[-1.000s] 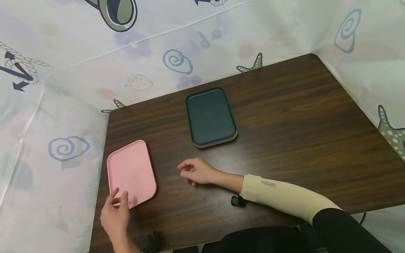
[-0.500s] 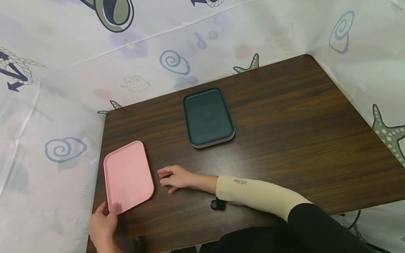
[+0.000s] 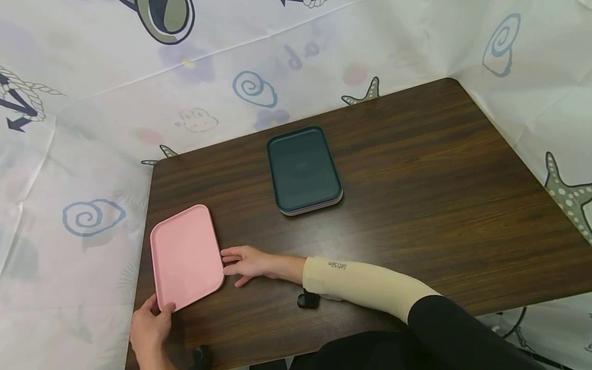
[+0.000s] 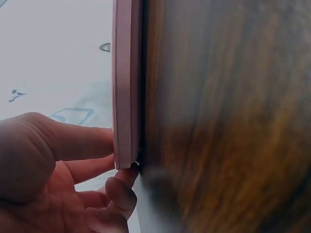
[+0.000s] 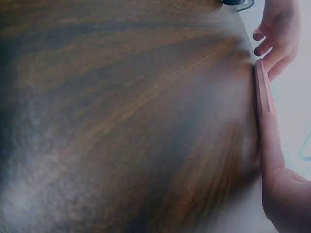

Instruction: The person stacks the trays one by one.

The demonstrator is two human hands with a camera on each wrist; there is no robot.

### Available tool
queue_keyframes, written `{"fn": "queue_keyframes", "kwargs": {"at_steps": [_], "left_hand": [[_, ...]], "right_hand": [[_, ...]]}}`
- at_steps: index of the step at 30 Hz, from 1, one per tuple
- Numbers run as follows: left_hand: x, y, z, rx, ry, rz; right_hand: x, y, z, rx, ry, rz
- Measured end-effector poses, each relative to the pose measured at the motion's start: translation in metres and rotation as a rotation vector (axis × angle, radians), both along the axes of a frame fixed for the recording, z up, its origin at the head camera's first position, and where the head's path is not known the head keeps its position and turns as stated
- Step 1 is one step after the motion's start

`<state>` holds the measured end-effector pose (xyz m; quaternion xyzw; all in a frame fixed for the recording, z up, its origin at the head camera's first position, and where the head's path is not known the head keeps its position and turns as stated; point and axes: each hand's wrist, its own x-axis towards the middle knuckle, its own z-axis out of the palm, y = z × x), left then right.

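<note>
A pink rectangular tray (image 3: 187, 257) lies at the left of the table; in the left wrist view its side (image 4: 125, 87) shows a lengthwise line. My left hand (image 3: 150, 329) pinches the tray's near left corner, thumb on the upper rim and fingers curled at the edge. Against the tray's right rim, the extended fingers of my right hand (image 3: 250, 263) touch near the front corner. Behind and to the right sits a stack of trays (image 3: 310, 209), topped by a dark green tray (image 3: 302, 167).
The dark wood-grain table (image 3: 416, 205) meets a patterned cloth (image 3: 185, 92) at its back and sides. A black wrist device (image 3: 307, 299) hangs under the right forearm, and another black device (image 3: 202, 355) is by the left wrist.
My left hand has moved down onto the pink tray's near left corner and taken hold. My right hand has moved left until its fingers reach the tray's right rim.
</note>
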<state>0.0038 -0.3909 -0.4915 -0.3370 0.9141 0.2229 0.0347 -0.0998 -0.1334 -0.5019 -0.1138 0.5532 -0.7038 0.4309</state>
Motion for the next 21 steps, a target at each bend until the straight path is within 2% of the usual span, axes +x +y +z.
{"fn": "queue_keyframes", "kwargs": {"at_steps": [5,11,16,21], "left_hand": [[0.001,0.000,0.000,0.009,0.010,-0.012],[0.006,0.001,-0.001,0.018,0.065,-0.044],[0.014,0.005,-0.003,0.061,0.123,-0.014],[0.018,0.012,-0.004,0.161,0.176,0.037]], "right_hand": [[-0.001,-0.001,-0.002,0.003,0.007,-0.008],[-0.003,0.002,-0.003,0.022,0.049,-0.011],[-0.005,0.006,-0.001,0.047,0.087,-0.024],[-0.009,0.009,0.002,0.078,0.115,-0.052]]}}
